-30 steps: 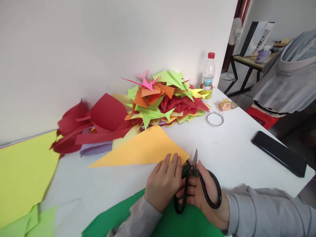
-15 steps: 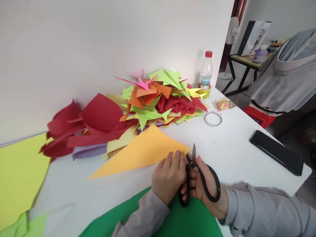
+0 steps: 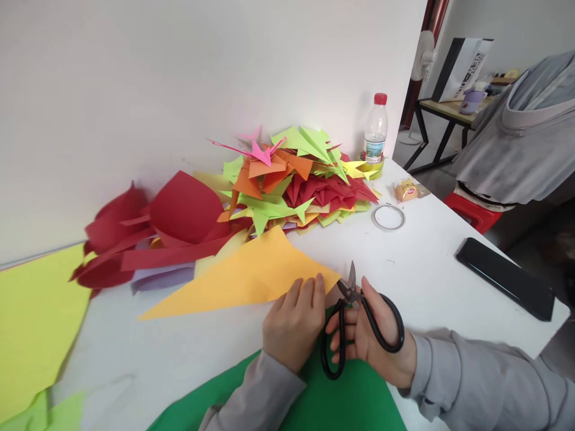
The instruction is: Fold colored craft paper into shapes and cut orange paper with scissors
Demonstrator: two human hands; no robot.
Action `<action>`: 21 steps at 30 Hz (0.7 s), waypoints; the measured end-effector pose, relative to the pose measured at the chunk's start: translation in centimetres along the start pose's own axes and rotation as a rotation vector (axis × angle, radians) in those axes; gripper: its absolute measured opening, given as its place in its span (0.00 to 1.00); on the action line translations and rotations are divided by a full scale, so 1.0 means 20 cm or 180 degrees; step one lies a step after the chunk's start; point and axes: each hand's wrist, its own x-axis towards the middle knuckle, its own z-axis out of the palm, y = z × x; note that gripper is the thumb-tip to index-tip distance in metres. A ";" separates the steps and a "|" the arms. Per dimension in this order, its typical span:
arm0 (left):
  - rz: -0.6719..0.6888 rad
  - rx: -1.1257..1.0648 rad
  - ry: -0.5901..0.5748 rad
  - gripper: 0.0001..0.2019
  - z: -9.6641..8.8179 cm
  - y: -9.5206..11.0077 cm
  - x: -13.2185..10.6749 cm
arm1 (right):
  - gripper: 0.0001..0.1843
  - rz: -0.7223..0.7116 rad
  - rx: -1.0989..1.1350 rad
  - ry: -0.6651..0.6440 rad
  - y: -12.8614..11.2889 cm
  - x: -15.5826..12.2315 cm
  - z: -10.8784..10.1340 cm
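Observation:
My right hand (image 3: 368, 335) grips black scissors (image 3: 354, 323) by their loop handles, blades slightly apart and pointing away from me at the corner of a folded orange paper triangle (image 3: 251, 272). My left hand (image 3: 294, 323) lies on the near edge of that orange paper, fingers curled down on it. Both hands rest over a green sheet (image 3: 341, 401) at the table's near edge.
A heap of folded paper shapes (image 3: 296, 176) and curled red paper (image 3: 179, 221) lie by the wall. A yellow sheet (image 3: 31, 323) is at the left. A water bottle (image 3: 375, 129), tape ring (image 3: 388, 216), black phone (image 3: 503, 278) and small snack packet (image 3: 406, 190) sit on the right side of the white table (image 3: 426, 281).
The orange paper has shifted left under my left hand. My right hand with the scissors stays near the paper's right corner, blades a little more apart than before.

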 end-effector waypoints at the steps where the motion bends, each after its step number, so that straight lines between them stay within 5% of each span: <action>1: 0.0006 -0.0020 -0.0013 0.12 0.00 0.00 0.00 | 0.42 0.0008 -0.0056 -0.0020 0.00 0.00 0.00; 21: 0.0003 0.0099 0.0195 0.09 -0.01 0.04 0.04 | 0.42 0.0012 -0.0949 -0.0059 -0.03 0.01 0.01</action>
